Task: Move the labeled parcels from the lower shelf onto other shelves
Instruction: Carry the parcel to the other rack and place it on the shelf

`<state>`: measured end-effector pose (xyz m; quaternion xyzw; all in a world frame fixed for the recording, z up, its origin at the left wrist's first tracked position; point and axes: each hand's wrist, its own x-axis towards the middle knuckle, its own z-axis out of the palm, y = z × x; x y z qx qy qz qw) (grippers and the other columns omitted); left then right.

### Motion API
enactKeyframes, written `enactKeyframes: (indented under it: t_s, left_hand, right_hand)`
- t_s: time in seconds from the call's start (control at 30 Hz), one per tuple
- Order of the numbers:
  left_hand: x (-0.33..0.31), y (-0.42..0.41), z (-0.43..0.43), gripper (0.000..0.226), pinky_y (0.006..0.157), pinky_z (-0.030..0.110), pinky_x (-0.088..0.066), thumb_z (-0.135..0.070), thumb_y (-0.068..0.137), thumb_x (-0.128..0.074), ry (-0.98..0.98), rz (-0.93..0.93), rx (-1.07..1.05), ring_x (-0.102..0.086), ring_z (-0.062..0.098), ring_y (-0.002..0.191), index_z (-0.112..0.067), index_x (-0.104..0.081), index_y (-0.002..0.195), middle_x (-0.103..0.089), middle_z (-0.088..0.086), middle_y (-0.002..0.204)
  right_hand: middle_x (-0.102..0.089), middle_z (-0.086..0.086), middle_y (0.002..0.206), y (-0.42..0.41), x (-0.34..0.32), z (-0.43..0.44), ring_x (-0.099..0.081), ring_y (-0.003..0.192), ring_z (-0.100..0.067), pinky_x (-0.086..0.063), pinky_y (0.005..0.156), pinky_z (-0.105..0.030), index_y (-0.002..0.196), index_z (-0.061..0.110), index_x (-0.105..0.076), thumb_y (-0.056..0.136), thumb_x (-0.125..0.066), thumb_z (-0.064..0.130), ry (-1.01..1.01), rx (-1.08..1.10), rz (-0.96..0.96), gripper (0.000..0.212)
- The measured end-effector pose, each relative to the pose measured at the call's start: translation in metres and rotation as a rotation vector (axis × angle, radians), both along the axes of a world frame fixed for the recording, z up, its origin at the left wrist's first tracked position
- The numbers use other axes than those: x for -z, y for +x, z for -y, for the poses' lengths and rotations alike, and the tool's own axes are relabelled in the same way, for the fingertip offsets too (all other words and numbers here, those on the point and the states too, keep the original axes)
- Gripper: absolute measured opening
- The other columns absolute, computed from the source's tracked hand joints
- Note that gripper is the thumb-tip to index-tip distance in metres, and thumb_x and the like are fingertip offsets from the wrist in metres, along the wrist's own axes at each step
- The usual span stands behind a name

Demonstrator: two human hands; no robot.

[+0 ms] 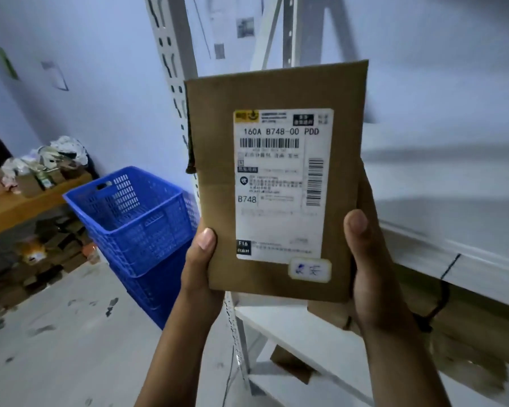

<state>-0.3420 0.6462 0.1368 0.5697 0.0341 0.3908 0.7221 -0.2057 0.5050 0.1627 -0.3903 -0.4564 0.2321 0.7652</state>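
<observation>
A flat brown cardboard parcel (215,136) with a white shipping label reading "160A B748-00 PDD" is held upright in front of me. My left hand (199,268) grips its lower left edge, thumb on the front. Gripping its lower right side is my right hand (370,268), thumb on the front. Behind the parcel stands a white metal shelf rack (459,259). More brown parcels (476,327) lie on the lower shelf (300,327), partly hidden by my right arm. Another brown parcel (291,362) shows below that shelf.
Stacked blue plastic crates (135,218) stand on the floor left of the rack's slotted upright (174,71). A wooden bench (21,201) with clutter on and under it sits at the far left. Grey stained floor (56,333) lies in front.
</observation>
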Motion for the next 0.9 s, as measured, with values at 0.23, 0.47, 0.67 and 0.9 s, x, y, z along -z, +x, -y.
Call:
enactKeyframes:
  t_s: [0.23, 0.47, 0.67, 0.9]
  left_hand:
    - [-0.027, 0.053, -0.026, 0.071, 0.085, 0.023, -0.062, -0.067, 0.089, -0.067, 0.125, -0.010, 0.217, -0.077, 0.007, 0.106, -0.013, -0.054, 0.134, -0.081, -0.007, 0.116]
    - [-0.055, 0.116, -0.023, 0.084, 0.107, 0.040, -0.051, -0.068, 0.096, -0.059, 0.326, 0.017, 0.352, -0.064, 0.023, 0.133, -0.007, -0.047, 0.153, -0.066, 0.009, 0.145]
    - [-0.078, 0.145, -0.033, 0.070, 0.116, 0.052, -0.048, -0.058, 0.098, -0.051, 0.418, -0.121, 0.406, -0.065, 0.024, 0.133, -0.022, -0.044, 0.158, -0.066, 0.000, 0.148]
    - [-0.087, 0.141, -0.035, 0.062, 0.107, 0.033, -0.054, -0.048, 0.102, -0.049, 0.447, -0.184, 0.438, -0.070, 0.016, 0.125, -0.021, -0.042, 0.158, -0.068, 0.003, 0.143]
  right_hand:
    - [-0.060, -0.006, 0.149, 0.006, -0.035, -0.001, -0.057, 0.137, -0.030, -0.055, 0.100, -0.043, 0.161, 0.014, -0.031, 0.091, -0.066, 0.053, 0.102, 0.283, -0.081, 0.088]
    - [-0.058, -0.011, 0.151, 0.028, -0.061, 0.021, -0.058, 0.135, -0.029, -0.053, 0.105, -0.044, 0.158, 0.013, -0.037, 0.101, -0.054, 0.048, 0.024, 0.613, -0.100, 0.069]
    - [-0.072, -0.002, 0.134, 0.047, -0.077, 0.023, -0.071, 0.118, -0.026, -0.060, 0.083, -0.038, 0.148, 0.031, -0.053, 0.095, -0.047, 0.066, -0.176, 0.678, -0.152, 0.064]
    - [-0.070, 0.001, 0.137, 0.057, -0.069, 0.026, -0.066, 0.127, -0.028, -0.045, 0.107, -0.061, 0.143, 0.040, -0.056, 0.085, -0.052, 0.077, -0.202, 0.629, -0.172, 0.069]
